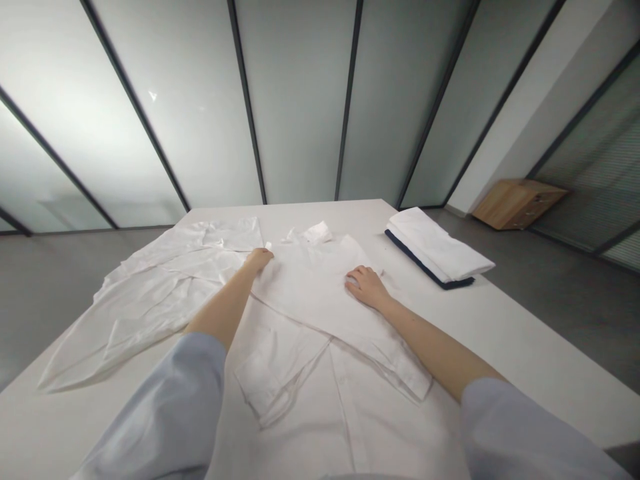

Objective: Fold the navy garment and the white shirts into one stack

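Observation:
A white button-front shirt (305, 287) lies spread over the white table (505, 333), with one long sleeve folded across its body and its collar (318, 233) at the far end. My left hand (259, 260) rests near the collar on the shirt's fabric, its fingers bunched. Whether it pinches the cloth is hidden. My right hand (361, 287) lies palm down on the shirt to the right of the collar, fingers slightly curled, holding nothing I can see. Another wrinkled white panel of cloth (150, 293) spreads to the left.
A folded stack of white cloth on a dark navy layer (433, 245) sits at the table's far right. The table's far edge meets a grey floor (75, 293). Frosted glass partitions (300, 100) stand beyond, and a low wooden cabinet (517, 203) stands by the wall.

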{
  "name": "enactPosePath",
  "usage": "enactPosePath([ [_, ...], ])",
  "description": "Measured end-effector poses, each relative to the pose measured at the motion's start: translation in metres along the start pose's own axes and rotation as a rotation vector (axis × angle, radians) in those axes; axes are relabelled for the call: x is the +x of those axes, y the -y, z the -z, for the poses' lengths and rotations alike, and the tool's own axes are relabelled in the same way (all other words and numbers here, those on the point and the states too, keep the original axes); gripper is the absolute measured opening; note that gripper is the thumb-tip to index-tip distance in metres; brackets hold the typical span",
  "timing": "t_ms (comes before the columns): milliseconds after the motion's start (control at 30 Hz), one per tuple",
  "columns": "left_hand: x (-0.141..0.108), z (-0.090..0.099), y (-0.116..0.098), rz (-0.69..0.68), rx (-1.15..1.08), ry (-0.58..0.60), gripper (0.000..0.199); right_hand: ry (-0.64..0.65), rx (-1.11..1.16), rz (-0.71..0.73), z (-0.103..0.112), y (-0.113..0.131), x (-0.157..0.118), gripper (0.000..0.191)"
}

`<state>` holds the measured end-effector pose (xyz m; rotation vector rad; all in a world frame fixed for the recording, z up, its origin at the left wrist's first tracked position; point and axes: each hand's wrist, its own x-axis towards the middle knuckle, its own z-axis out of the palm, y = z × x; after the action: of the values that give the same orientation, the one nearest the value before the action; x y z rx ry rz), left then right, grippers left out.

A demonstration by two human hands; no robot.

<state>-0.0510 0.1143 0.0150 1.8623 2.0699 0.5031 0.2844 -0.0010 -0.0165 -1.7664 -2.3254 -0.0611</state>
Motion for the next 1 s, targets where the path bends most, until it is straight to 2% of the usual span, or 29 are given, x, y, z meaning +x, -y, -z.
enactPosePath([
  [133,0.011,-0.001,0.003,0.048,-0.048,-0.024,0.036,0.006,0.017,0.016,-0.003,-0.003,-0.001,0.035],
  [200,0.008,0.002,0.002,0.069,-0.026,-0.087,0.038,0.01,0.013,0.011,-0.002,-0.003,-0.001,0.035],
  [300,-0.005,0.003,-0.003,-0.003,0.128,-0.234,0.044,0.009,0.005,0.009,-0.001,-0.001,-0.002,0.035],
  [367,-0.019,-0.001,-0.01,-0.09,0.254,-0.259,0.059,0.006,-0.01,0.008,0.0,0.001,-0.002,0.035],
  [433,-0.034,-0.009,-0.017,-0.16,0.34,-0.177,0.07,0.018,-0.032,0.003,0.002,0.002,-0.001,0.035],
  [500,-0.046,-0.017,-0.021,-0.212,0.4,-0.065,0.073,0.056,-0.047,0.003,0.006,0.003,0.003,0.035],
  [600,-0.058,-0.028,-0.016,-0.228,0.447,0.037,0.076,0.127,-0.06,0.017,0.012,0.002,0.012,0.037],
  [700,-0.06,-0.034,-0.005,-0.215,0.453,0.051,0.075,0.123,-0.081,0.033,0.01,-0.003,0.021,0.046],
  [800,-0.058,-0.036,0.0,-0.243,0.468,0.039,0.073,0.133,-0.087,-0.01,0.001,-0.009,0.025,0.055],
  [933,-0.058,-0.034,-0.001,-0.509,0.493,0.046,0.058,0.184,-0.063,-0.065,-0.01,-0.012,0.023,0.06],
  [1000,-0.06,-0.033,-0.002,-0.58,0.475,0.083,0.055,0.188,-0.065,-0.069,-0.012,-0.01,0.02,0.061],
])
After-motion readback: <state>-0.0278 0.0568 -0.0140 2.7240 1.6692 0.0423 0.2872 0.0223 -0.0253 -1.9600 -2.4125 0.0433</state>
